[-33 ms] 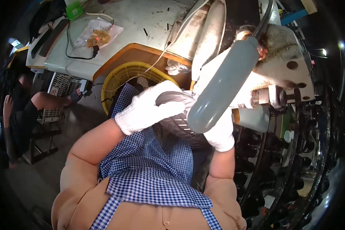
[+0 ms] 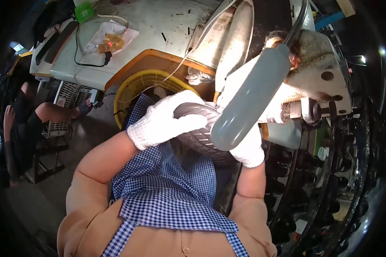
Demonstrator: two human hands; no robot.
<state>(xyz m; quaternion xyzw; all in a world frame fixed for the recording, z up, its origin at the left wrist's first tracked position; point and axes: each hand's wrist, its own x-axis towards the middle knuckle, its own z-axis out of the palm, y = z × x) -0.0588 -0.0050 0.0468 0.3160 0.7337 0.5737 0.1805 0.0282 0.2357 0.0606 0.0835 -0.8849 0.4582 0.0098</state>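
Gloves of white knitted cloth (image 2: pixel 143 136) cover both of the person's hands. The left hand (image 2: pixel 167 120) grips a curved, dark grey thing with ridges (image 2: pixel 197 139). Its thumb lies across the near side and its other fingers bend over the far side. The dark thing is held up between the two hands, in front of the belly and over a blue and white checked cloth apron (image 2: pixel 171 210).

The right hand (image 2: pixel 249 152) is by the other end of the dark thing. A long, smooth, grey-green lamp with a round end (image 2: pixel 251 100) hides its fingers, so I cannot tell if they are gripping or loose. The lamp hangs from a bendy dark neck (image 2: pixel 299 23), and bright light falls around it.

Behind the lamp is a big, dusty, whitish machine part with round holes (image 2: pixel 319 83). A round yellow plastic basket (image 2: pixel 126 88) is just past the left hand. Past that is a pale, dirty table top (image 2: pixel 150 25). Another person's bare leg (image 2: pixel 53 112) shows far to the left.
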